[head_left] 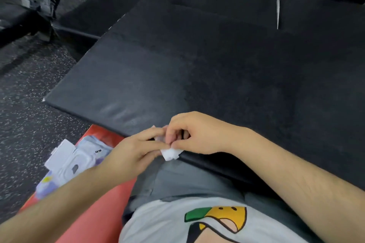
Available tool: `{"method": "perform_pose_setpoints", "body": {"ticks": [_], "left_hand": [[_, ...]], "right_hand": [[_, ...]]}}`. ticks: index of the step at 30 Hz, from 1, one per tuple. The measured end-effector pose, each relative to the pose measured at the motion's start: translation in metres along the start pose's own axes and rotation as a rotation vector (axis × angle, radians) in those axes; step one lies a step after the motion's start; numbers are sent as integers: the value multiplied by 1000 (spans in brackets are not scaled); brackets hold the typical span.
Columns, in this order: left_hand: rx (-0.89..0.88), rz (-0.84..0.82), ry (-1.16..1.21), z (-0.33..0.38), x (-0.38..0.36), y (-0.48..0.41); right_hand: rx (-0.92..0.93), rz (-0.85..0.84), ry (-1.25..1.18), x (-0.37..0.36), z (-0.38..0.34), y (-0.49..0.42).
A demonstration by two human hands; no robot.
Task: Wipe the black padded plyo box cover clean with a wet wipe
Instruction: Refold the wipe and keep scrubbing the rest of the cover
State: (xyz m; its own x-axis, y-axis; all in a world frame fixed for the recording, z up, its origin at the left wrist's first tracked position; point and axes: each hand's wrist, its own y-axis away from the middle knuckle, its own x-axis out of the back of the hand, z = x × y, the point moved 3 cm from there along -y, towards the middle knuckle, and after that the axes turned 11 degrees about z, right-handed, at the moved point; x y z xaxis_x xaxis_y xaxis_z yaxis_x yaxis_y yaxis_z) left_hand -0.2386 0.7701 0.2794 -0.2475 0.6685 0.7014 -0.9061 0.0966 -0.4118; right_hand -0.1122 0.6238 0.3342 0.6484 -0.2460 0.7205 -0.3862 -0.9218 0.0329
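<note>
Both hands (164,144) pinch a small, seemingly folded white wipe (170,153) at the black cover's (177,65) near edge

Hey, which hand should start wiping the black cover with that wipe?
Probably the right hand: it pinches the wet wipe and lies over the black cover, while the left hand, also on the wipe, sits mostly off its near edge.
</note>
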Motion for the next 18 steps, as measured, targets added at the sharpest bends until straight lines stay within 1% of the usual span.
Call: {"method": "perform_pose_setpoints", "body": {"ticks": [3, 5, 7, 9, 10, 12, 14, 16, 17, 18], "left_hand": [[65, 81, 30, 0, 0, 2], [41, 99, 10, -1, 0, 4], [-35, 77, -65, -8, 4, 4], [-93, 37, -187, -21, 11, 0], [-109, 13, -248, -28, 13, -1], [-128, -31, -326, -38, 17, -4], [-136, -40, -332, -40, 18, -5], [-148, -2, -320, -39, 18, -4], [-131, 26, -305, -40, 18, -3], [-105, 52, -280, -40, 17, -1]], "right_hand": [[-1, 69, 43, -12, -2, 6], [31, 114, 100, -13, -3, 7], [69, 115, 197, -16, -1, 3], [136, 107, 341, -26, -8, -4], [184, 135, 431, -35, -11, -7], [241, 205, 525, -43, -18, -13], [165, 205, 562, -37, -16, -21], [9, 177, 515, -30, -10, -27], [-26, 186, 503, -33, -10, -26], [-15, 218, 508, -39, -14, -23]]}}
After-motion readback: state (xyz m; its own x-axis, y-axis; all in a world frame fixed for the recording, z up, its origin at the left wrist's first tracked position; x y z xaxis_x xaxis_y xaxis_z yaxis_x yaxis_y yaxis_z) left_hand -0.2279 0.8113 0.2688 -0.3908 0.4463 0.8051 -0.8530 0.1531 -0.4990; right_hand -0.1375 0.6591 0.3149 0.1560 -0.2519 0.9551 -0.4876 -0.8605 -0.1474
